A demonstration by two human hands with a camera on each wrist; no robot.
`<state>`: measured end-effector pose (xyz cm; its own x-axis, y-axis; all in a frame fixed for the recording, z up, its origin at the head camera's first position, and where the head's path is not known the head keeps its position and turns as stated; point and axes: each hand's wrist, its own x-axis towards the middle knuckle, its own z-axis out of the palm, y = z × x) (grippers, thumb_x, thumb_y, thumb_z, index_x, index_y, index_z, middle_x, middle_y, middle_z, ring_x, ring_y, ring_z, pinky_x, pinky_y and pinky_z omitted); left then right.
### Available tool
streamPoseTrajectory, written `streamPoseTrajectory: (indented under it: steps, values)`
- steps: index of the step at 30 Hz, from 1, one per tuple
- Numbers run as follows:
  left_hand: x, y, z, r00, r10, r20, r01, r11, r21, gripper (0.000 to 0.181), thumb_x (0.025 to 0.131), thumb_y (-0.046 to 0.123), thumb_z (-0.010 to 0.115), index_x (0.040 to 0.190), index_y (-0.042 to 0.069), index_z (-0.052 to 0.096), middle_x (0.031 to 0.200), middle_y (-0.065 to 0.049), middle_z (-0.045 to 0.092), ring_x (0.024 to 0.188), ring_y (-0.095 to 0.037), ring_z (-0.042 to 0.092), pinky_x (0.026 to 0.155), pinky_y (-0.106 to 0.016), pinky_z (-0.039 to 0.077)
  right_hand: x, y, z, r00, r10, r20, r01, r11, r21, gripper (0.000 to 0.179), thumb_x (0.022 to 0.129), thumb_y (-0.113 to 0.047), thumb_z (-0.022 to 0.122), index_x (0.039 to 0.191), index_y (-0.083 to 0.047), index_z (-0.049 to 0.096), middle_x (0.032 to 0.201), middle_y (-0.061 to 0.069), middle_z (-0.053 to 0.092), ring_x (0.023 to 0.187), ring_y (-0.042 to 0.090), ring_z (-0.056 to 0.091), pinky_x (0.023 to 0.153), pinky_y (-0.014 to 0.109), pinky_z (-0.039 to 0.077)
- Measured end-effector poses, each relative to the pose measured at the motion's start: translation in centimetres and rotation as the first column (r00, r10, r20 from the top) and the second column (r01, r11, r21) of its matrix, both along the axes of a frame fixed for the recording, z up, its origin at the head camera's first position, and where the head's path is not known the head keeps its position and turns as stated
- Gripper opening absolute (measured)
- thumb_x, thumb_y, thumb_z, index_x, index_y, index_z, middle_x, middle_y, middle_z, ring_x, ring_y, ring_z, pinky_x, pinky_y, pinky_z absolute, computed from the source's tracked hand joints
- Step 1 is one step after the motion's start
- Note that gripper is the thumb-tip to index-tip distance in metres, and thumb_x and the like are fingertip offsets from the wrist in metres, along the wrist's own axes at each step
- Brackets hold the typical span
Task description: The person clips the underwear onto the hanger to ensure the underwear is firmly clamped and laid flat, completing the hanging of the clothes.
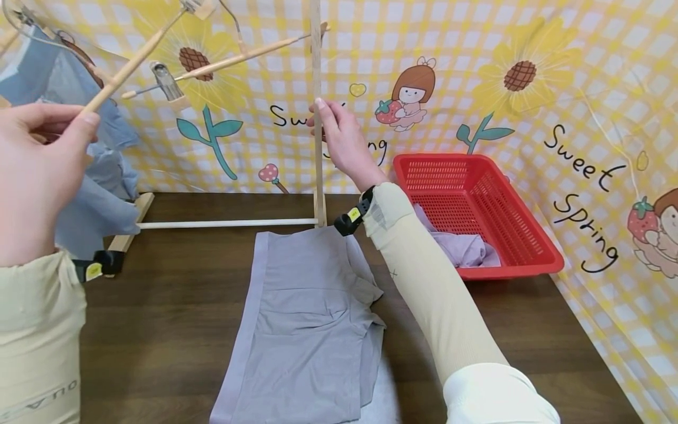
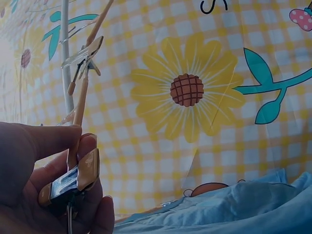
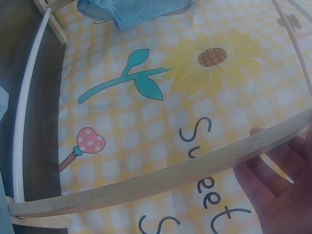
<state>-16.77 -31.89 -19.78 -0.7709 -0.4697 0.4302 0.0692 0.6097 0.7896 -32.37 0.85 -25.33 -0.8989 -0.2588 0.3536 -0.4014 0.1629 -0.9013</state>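
Note:
My left hand [image 1: 42, 171] pinches the wooden bar of a clip hanger [image 1: 135, 63] at the upper left. In the left wrist view a clip [image 2: 73, 180] of that hanger lies against the curled fingers. My right hand [image 1: 346, 138] grips the upright wooden post [image 1: 318, 171] of a drying rack, thumb on the near side; the right wrist view shows fingers around the same post [image 3: 146, 185]. A second clip hanger [image 1: 238, 59] hangs between the hands. Below, grey shorts [image 1: 307, 330] with a lilac waistband lie flat on the table.
Blue clothing [image 1: 106, 171] hangs at the rack's left end. A white crossbar [image 1: 228, 224] joins the rack's feet low down. To the right, a red basket [image 1: 529, 235] holds a lilac garment [image 1: 468, 250]. A checked cloth backdrop [image 1: 450, 35] stands behind the brown table [image 1: 159, 330].

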Motion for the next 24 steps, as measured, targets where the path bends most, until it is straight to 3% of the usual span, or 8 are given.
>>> streamPoseTrajectory:
  steps: [5, 11, 16, 24]
  values:
    - [1.0, 0.0, -1.4, 1.000, 0.008, -0.013, -0.008, 1.000, 0.004, 0.023, 0.097, 0.028, 0.069, 0.117, 0.019, 0.077, 0.072, 0.028, 0.061, 0.066, 0.005, 0.052, 0.057, -0.009, 0.037, 0.1, 0.0, 0.0, 1.000, 0.015, -0.002, -0.015, 1.000, -0.015, 0.046, 0.111, -0.041, 0.038, 0.130, -0.006, 0.061, 0.114, 0.013, 0.065, 0.109, 0.025, 0.063, 0.093, 0.025, 0.050]
    - [1.9, 0.1, -3.4, 0.998, 0.065, -0.016, -0.065, 0.998, 0.004, 0.030, 0.096, 0.029, 0.072, 0.119, 0.011, 0.077, 0.068, 0.030, 0.059, 0.059, 0.008, 0.054, 0.056, -0.007, 0.039, 0.2, -0.1, -0.1, 1.000, 0.014, -0.004, -0.015, 1.000, -0.021, 0.046, 0.111, -0.040, 0.038, 0.130, -0.005, 0.060, 0.112, 0.012, 0.065, 0.110, 0.028, 0.063, 0.093, 0.025, 0.050]
    - [2.6, 0.0, -5.2, 0.998, 0.042, -0.052, -0.040, 0.998, 0.041, 0.026, 0.094, 0.026, 0.075, 0.115, 0.010, 0.078, 0.068, 0.027, 0.062, 0.054, 0.010, 0.057, 0.055, -0.006, 0.042, 0.0, -0.2, -0.2, 1.000, 0.016, 0.006, -0.016, 1.000, -0.022, 0.045, 0.112, -0.039, 0.037, 0.131, -0.005, 0.060, 0.114, 0.015, 0.065, 0.110, 0.030, 0.063, 0.093, 0.025, 0.050]
    - [3.3, -0.2, -7.7, 0.998, 0.039, -0.040, -0.038, 0.998, 0.044, 0.027, 0.094, 0.023, 0.075, 0.113, 0.004, 0.078, 0.068, 0.026, 0.063, 0.055, 0.007, 0.057, 0.050, -0.009, 0.040, -0.3, -0.2, -0.5, 1.000, 0.016, -0.001, -0.017, 0.999, -0.030, 0.044, 0.112, -0.038, 0.037, 0.131, -0.005, 0.060, 0.116, 0.017, 0.065, 0.109, 0.030, 0.063, 0.092, 0.026, 0.050]
